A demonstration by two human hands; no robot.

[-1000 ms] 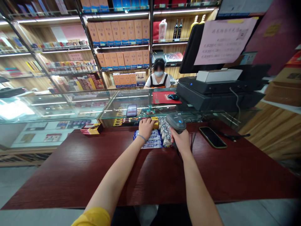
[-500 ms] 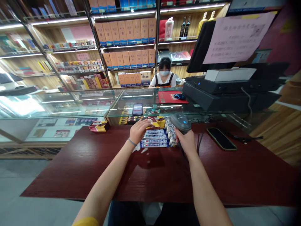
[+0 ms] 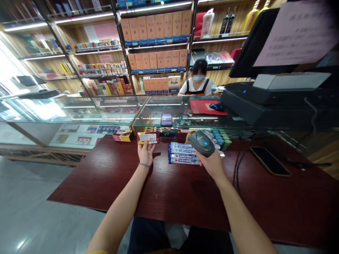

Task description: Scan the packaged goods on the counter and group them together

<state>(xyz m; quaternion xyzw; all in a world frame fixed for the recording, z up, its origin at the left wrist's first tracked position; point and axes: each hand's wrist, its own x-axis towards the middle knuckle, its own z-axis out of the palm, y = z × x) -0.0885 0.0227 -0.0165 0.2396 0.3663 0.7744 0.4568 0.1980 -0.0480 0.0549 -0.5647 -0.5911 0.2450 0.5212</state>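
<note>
Held up in my left hand (image 3: 145, 154) is a red and yellow chocolate bar (image 3: 148, 137), its white barcode label turned towards me. My right hand (image 3: 212, 165) is closed around the handle of a dark grey barcode scanner (image 3: 202, 141), whose head points forward and left. Below the scanner lie blue and white wrapped bars (image 3: 183, 155) in a row. A stack of similar red and yellow bars (image 3: 182, 135) stands behind them, partly hidden by the scanner. To the left sits another stack of red and yellow bars (image 3: 123, 135).
Green and blue rolls (image 3: 225, 139) stand right of the scanner. A phone (image 3: 270, 160) and a cable lie on the dark red table (image 3: 164, 197). A glass counter (image 3: 153, 109) borders it; a masked person (image 3: 198, 83) sits behind. A monitor (image 3: 254, 42) stands at right.
My left hand has moved left from above the wrapped bars and now holds up a chocolate bar, label facing me. The scanner stays in my right hand. The view has turned left.
</note>
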